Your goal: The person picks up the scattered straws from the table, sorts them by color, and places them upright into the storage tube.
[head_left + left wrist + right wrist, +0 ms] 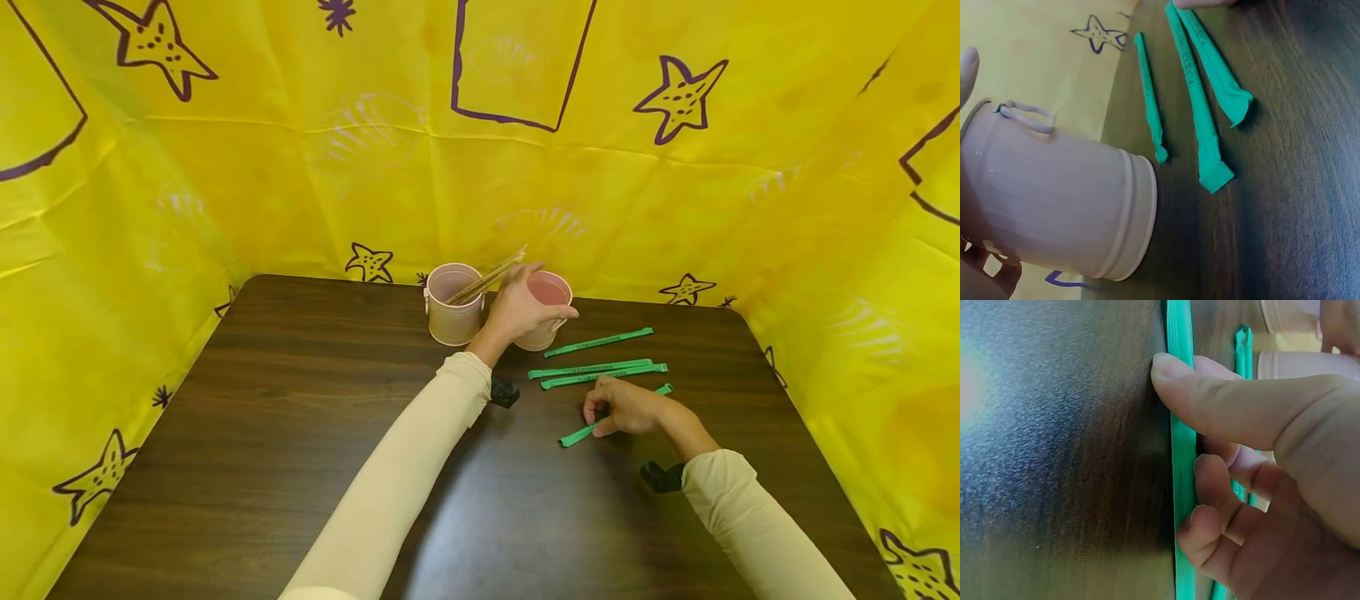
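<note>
Two pale pink buckets stand side by side at the back of the table. My left hand (517, 307) is at the right bucket (1054, 194); its fingers wrap round one side and its thumb stretches across near the rim. In the left bucket (452, 323) lean several thin gold-brown sticks (487, 278). My right hand (626, 407) pinches a slim green stick packet (1184, 462) between thumb and fingers, low over the tabletop. Beyond it lie three more green stick packets: one pair (600, 374) close together, and a single packet (598, 342) nearest the right bucket.
Dark wood-grain table (285, 467) underneath. Yellow sheeting (405, 183) with drawn starfish rises behind the table's back edge and along both sides. A small black device (504, 393) sits at the left wrist, another black device (662, 477) at the right.
</note>
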